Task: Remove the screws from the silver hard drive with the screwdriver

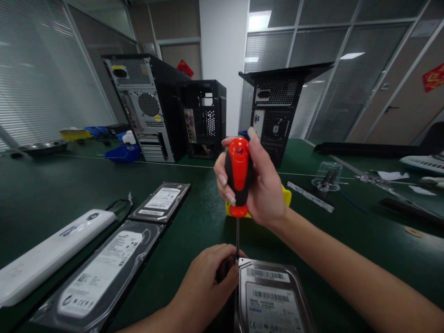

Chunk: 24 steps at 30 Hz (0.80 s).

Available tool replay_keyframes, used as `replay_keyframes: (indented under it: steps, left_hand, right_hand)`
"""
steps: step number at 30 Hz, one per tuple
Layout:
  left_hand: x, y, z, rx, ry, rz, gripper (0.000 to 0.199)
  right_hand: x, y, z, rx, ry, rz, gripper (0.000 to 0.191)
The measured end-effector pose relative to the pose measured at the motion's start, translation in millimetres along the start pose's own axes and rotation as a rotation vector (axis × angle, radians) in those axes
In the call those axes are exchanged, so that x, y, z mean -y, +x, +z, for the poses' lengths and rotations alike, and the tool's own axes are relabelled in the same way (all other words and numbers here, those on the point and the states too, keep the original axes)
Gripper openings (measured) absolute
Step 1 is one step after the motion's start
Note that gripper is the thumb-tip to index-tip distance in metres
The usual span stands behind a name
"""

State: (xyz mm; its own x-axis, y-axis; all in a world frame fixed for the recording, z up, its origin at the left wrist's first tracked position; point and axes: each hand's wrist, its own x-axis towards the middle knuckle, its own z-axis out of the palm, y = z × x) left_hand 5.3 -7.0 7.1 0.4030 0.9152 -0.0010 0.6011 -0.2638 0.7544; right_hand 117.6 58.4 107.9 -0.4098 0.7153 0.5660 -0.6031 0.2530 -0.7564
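Hard drive at work: The silver drive (272, 296) lies label up at the near edge of your view, right of centre, on the green table (194, 222). Its casing is metallic with rounded corners; a barcode strip sits above a larger white label reading SAMSUNG. The near end runs out of view.
Screwdriver: Red and black handle, thin metal shaft; the screwdriver (239, 171) stands upright, its lower end at the drive's far left corner.
Right hand: Your right hand (265, 185) is closed around the screwdriver handle, thumb up along its side.
Left hand: Your left hand (208, 282) is narrow, thumb and forefinger drawn together by the shaft's lower end. Cannot tell whether they pinch the shaft, a screw or the drive's edge.
In the way: Your left fingers hide part of that corner and the tip. Your right hand and the handle partly cover a yellow bin (287, 196).
Drives at left: Two more, label up, end to end: a larger-looking near drive (100, 273) and a far drive (163, 201). A long white device (57, 254) lies beside them.
Right side: A metal strip (310, 196) lies near a clear cup (328, 175) with dark items in it.
Background: Three computer cases, left (169, 106), middle (208, 120) and right (277, 106), stand beyond; a blue tray (123, 153) sits by the left one.
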Motion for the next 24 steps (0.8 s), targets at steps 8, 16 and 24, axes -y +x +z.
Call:
replay_keyframes:
  steps: [8, 16, 24]
  left_hand:
    - [0.1, 0.1, 1.2, 0.002, -0.001, 0.002, 0.022]
    - [3.5, -0.8, -0.5, 0.002, -0.083, 0.025, 0.024]
    - [-3.5, -2.6, -0.7, 0.016, -0.058, -0.020, 0.025]
  right_hand:
    - [-1.3, 0.3, -1.8, 0.003, -0.005, -0.007, 0.023]
    - [-0.5, 0.6, -1.6, 0.043, 0.027, 0.031, 0.039]
    - [-1.5, -0.1, 0.4, 0.003, 0.014, 0.001, 0.023]
